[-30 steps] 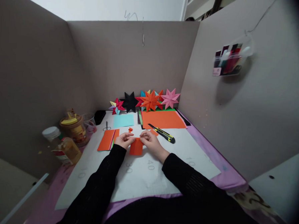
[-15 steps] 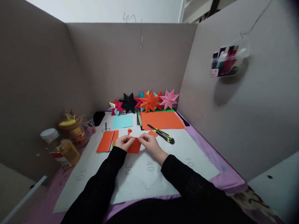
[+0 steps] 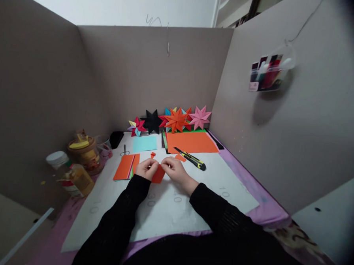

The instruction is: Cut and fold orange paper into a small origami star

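Observation:
An orange piece of paper is pinched between both hands above the white sheet. My left hand closes on its left side, and my right hand grips its upper right edge; the fingers hide part of it. To the left lies a stack of coloured paper with orange on top. Just beyond my fingers are a small folded orange piece and an orange scrap. A yellow and black utility knife rests right of my right hand.
Several folded paper stars lean on the back wall. Before them lie a large orange sheet, a light blue sheet and small scissors. At left stand a glue bottle and a brown cup. A plastic holder hangs at right.
My hands have drawn a little closer together, the right one shifting slightly left. The orange paper between them shows a narrower visible face. The other things have stayed put.

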`<state>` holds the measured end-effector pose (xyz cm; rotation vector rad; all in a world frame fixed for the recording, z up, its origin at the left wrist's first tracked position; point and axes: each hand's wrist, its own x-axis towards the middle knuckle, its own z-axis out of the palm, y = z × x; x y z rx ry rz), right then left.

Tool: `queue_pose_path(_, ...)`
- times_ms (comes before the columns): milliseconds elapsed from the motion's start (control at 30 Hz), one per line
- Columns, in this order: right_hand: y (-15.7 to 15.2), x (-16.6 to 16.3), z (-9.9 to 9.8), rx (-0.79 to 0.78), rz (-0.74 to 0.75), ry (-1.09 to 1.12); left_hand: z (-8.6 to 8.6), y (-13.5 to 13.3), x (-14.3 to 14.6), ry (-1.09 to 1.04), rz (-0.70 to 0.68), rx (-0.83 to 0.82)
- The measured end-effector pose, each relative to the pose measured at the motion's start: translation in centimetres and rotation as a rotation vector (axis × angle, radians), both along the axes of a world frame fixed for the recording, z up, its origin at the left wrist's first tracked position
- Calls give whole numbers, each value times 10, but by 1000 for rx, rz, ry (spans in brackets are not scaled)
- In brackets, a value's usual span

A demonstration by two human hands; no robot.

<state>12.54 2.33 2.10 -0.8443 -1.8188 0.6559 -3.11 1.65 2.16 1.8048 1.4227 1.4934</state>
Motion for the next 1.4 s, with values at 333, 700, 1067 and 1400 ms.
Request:
queue_pose_path(333,9,-1,-14,-402,155,329,3,8,-16,-273,166,-142)
queue_pose_path(700,10,-3,-17,-523,66,365,-27,16,2,-357,-72,-334)
queue_pose_path(1067,10,-7,-21,-554,96,387,-36,18,1,23,44,-202)
queue_pose_path(1400,9,-6,-19,-551,59,410,-24,10,7,-51,51,-235)
